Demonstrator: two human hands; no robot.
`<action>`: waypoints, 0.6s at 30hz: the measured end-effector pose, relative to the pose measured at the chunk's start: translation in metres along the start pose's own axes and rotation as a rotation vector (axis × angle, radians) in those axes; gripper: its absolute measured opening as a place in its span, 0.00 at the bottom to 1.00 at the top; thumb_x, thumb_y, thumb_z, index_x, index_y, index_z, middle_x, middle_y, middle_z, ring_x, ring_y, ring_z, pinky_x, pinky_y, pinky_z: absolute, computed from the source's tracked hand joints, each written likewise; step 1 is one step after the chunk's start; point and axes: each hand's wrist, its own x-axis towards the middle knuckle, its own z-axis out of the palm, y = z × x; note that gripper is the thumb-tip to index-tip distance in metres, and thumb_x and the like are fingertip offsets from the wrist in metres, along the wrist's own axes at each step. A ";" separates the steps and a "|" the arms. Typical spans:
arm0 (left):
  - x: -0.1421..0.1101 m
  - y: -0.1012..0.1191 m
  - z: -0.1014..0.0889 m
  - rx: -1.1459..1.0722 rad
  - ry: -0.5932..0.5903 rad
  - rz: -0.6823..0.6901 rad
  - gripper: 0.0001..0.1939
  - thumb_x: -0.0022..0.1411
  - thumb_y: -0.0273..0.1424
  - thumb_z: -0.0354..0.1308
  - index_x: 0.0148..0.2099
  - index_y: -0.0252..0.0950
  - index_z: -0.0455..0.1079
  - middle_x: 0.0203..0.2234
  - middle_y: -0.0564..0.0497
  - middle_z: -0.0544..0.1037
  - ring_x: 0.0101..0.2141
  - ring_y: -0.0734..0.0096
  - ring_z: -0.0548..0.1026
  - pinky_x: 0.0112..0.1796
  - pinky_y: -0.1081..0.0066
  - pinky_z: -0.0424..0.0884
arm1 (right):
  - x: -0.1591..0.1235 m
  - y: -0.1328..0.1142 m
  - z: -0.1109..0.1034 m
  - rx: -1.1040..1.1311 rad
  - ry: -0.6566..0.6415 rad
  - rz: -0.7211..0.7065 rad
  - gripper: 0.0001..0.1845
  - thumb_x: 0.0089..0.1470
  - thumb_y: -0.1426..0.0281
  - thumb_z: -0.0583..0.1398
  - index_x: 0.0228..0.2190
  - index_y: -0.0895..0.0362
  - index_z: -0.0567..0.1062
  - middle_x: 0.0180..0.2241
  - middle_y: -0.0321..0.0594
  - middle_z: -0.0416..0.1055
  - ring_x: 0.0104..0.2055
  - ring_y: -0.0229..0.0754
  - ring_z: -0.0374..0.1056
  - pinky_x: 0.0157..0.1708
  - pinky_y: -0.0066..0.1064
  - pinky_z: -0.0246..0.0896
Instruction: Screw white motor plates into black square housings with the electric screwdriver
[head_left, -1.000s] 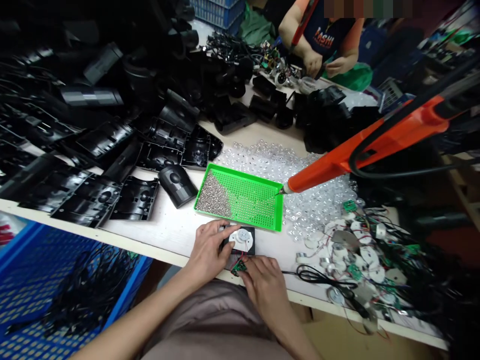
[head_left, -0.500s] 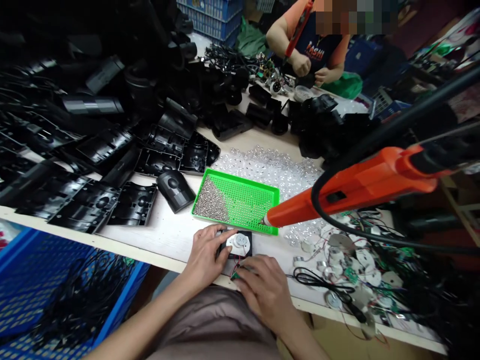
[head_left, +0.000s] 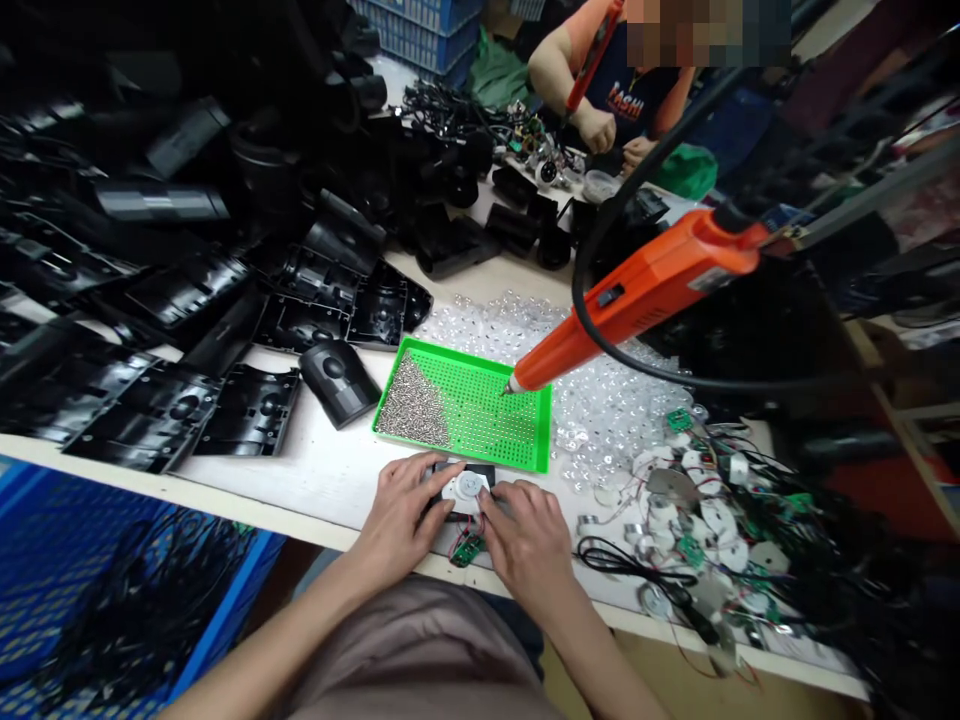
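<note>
In front of me at the table's edge lies a black plastic housing (head_left: 489,470) with a white motor plate (head_left: 470,486) seated in it; a round grey disc tops the plate. My left hand (head_left: 401,512) grips the housing from the left, thumb and fingers on its near and far sides. On the right, my right hand (head_left: 529,535) presses thumb and index finger against the plate's right edge. Thin red and dark wires run from the plate to a small green circuit board (head_left: 466,549), which lies at the table edge between my hands.
Beyond my hands is a green tray (head_left: 536,458) holding a heap of small screws (head_left: 412,405). An orange electric screwdriver (head_left: 630,300) hangs over it. Black shells (head_left: 251,410) fill the left, clear plastic pieces (head_left: 615,410) and wired motors (head_left: 712,520) the right. A co-worker (head_left: 592,110) sits opposite.
My right hand has let go of the circuit board and moved up to the motor plate. The screwdriver has swung up and away, its tip now over the tray's middle.
</note>
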 end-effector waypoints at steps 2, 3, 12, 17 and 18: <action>0.000 -0.004 -0.003 0.001 -0.019 0.046 0.21 0.69 0.33 0.50 0.63 0.45 0.60 0.54 0.46 0.69 0.55 0.58 0.66 0.52 0.56 0.59 | 0.002 0.006 0.000 0.016 0.000 -0.050 0.11 0.59 0.72 0.57 0.43 0.56 0.75 0.39 0.43 0.74 0.44 0.47 0.63 0.41 0.38 0.56; 0.001 -0.005 -0.005 0.016 -0.029 0.063 0.21 0.68 0.35 0.52 0.62 0.44 0.61 0.54 0.45 0.70 0.54 0.58 0.66 0.52 0.56 0.60 | 0.003 0.009 -0.001 0.020 0.000 -0.073 0.11 0.59 0.71 0.58 0.44 0.56 0.75 0.39 0.43 0.74 0.44 0.46 0.63 0.42 0.38 0.56; -0.004 -0.006 -0.005 0.354 0.061 0.160 0.22 0.61 0.44 0.60 0.55 0.42 0.70 0.50 0.45 0.76 0.54 0.51 0.68 0.52 0.54 0.62 | 0.003 0.024 0.007 0.066 0.030 -0.175 0.14 0.58 0.73 0.59 0.46 0.55 0.75 0.47 0.44 0.76 0.48 0.47 0.65 0.45 0.41 0.60; -0.009 -0.002 -0.004 0.315 0.105 0.132 0.21 0.64 0.41 0.58 0.58 0.43 0.68 0.53 0.45 0.74 0.55 0.52 0.67 0.52 0.54 0.63 | -0.001 0.023 0.011 0.046 0.053 -0.151 0.15 0.58 0.73 0.58 0.48 0.55 0.74 0.48 0.44 0.76 0.51 0.48 0.66 0.47 0.43 0.60; -0.010 0.000 -0.004 0.283 0.113 0.109 0.22 0.64 0.41 0.58 0.58 0.42 0.66 0.53 0.44 0.73 0.55 0.52 0.67 0.51 0.55 0.64 | -0.002 0.023 0.011 0.040 0.050 -0.157 0.16 0.58 0.74 0.58 0.48 0.56 0.73 0.49 0.45 0.75 0.50 0.49 0.66 0.47 0.44 0.61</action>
